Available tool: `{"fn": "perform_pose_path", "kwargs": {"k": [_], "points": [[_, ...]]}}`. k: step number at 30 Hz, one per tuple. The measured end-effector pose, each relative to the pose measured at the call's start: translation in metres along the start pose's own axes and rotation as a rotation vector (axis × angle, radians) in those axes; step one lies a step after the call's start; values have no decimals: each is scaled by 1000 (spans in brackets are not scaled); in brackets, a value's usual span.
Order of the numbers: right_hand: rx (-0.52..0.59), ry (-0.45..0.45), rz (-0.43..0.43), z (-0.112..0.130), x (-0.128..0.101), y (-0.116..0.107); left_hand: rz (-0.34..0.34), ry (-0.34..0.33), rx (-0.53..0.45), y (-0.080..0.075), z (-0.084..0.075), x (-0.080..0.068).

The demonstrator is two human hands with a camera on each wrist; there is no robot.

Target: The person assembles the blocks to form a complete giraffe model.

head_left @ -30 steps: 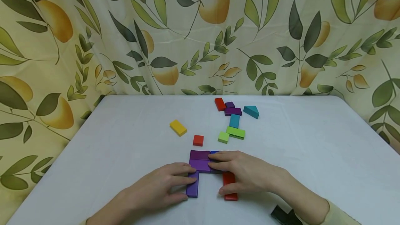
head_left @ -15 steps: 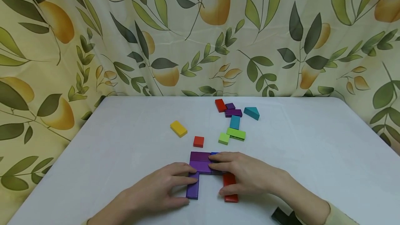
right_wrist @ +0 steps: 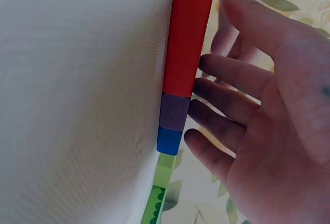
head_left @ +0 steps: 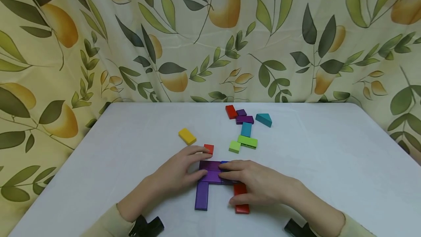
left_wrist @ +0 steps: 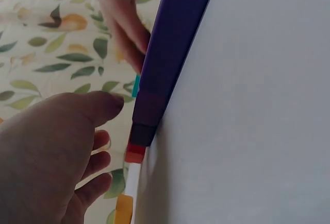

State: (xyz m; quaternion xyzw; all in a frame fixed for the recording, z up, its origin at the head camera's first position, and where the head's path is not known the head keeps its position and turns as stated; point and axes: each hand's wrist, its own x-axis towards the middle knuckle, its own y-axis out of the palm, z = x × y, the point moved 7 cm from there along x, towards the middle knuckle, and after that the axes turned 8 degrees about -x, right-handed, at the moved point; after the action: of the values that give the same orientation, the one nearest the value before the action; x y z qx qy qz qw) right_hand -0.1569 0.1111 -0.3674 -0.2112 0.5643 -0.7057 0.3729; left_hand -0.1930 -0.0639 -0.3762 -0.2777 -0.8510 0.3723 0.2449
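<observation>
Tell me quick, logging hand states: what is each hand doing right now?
Left hand: open, fingers reaching to the small red block.
Right hand: open, flat on the purple blocks.

Left hand [left_wrist: 46, 152] hovers beside the long purple block [left_wrist: 172, 44] lying on the white table [left_wrist: 247, 110]. Fingers [left_wrist: 100, 159] extend toward a small red block [left_wrist: 136, 153]. A yellow block [left_wrist: 124, 209] lies beyond.

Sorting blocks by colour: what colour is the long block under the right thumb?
Red; the long block shows best in the head view.
</observation>
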Motion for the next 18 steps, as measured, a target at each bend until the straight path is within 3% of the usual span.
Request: {"fn": "perform_pose_path", "kwargs": {"k": [5,11,18], "points": [[-5,3,7,0,0,1,-56,5,32,-4,13,25],[-15,-3,4,1,0,1,-9,-28,59,0,21,42],[-14,-11,-7,2,-1,0,51,-30,84,5,19,53]]}}
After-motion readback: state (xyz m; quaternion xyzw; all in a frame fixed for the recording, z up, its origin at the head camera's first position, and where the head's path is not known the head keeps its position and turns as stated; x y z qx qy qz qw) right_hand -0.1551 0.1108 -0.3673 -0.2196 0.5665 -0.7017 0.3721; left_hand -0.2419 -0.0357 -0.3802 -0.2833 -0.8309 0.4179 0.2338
